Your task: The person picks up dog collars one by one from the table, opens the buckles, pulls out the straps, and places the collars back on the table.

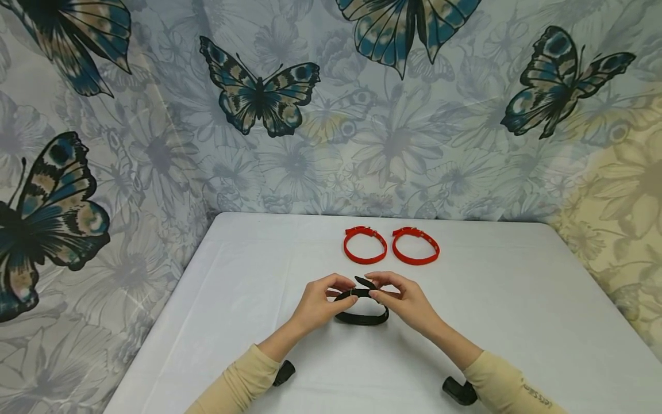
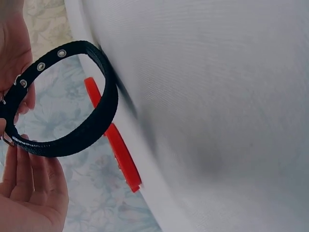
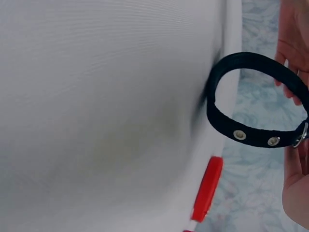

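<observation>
A black pet collar (image 1: 362, 318) is bent into a loop close over the white table, in front of the person. At its far side, the left hand (image 1: 323, 299) pinches the band near the metal buckle. The right hand (image 1: 405, 299) holds the strap end (image 1: 365, 282), whose tip sticks up between the hands. Metal eyelets (image 2: 41, 66) line the band in the left wrist view. In the right wrist view, the collar's loop (image 3: 251, 60) stands on edge, and a metal ring or buckle frame shows at the fingers. The fingers partly hide the fastening.
Two red collars (image 1: 365, 261) (image 1: 416, 261), each buckled into a ring, lie side by side farther back on the white table (image 1: 248, 259). A butterfly-print cloth (image 1: 295, 167) hangs behind the table. Black devices (image 1: 284, 373) (image 1: 459, 391) sit at the forearms.
</observation>
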`<action>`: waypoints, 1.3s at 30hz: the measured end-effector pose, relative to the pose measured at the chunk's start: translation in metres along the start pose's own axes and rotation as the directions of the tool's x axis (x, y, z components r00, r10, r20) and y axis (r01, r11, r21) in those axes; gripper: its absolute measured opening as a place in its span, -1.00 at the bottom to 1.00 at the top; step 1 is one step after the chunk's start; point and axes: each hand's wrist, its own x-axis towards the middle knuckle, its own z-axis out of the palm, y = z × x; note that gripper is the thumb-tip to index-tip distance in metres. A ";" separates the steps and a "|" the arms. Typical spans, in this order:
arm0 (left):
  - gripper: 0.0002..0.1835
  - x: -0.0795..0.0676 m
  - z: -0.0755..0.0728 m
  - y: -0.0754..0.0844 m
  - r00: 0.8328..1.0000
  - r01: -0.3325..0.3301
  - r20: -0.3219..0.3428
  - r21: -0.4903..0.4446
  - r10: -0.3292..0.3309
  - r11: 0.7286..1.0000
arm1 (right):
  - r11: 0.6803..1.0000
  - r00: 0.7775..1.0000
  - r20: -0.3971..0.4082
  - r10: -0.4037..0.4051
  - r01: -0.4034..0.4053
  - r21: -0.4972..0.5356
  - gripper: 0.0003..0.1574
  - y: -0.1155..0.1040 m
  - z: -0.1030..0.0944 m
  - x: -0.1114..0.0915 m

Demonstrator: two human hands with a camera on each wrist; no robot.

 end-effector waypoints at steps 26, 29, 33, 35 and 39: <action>-0.88 0.008 0.003 0.008 1.000 0.022 0.007 0.089 -0.022 0.996 | 0.945 0.944 -0.027 0.328 -0.328 0.001 -0.50 -0.024 -0.010 0.014; -0.87 0.009 0.002 0.008 1.000 0.030 -0.005 0.090 -0.030 0.996 | 0.927 0.928 -0.026 0.371 -0.368 0.077 -0.44 -0.022 -0.011 0.017; -0.84 0.010 0.003 0.010 0.999 0.022 0.023 0.104 -0.024 0.994 | 0.903 0.911 -0.022 0.412 -0.404 0.148 -0.41 -0.021 -0.012 0.019; -0.85 0.010 0.004 0.010 0.999 0.018 0.035 0.115 -0.022 0.993 | 0.893 0.906 -0.012 0.422 -0.414 0.175 -0.38 -0.020 -0.013 0.019; -0.88 0.011 0.005 0.009 0.999 0.028 0.025 0.131 -0.032 0.991 | 0.876 0.899 0.010 0.439 -0.430 0.221 -0.38 -0.017 -0.014 0.017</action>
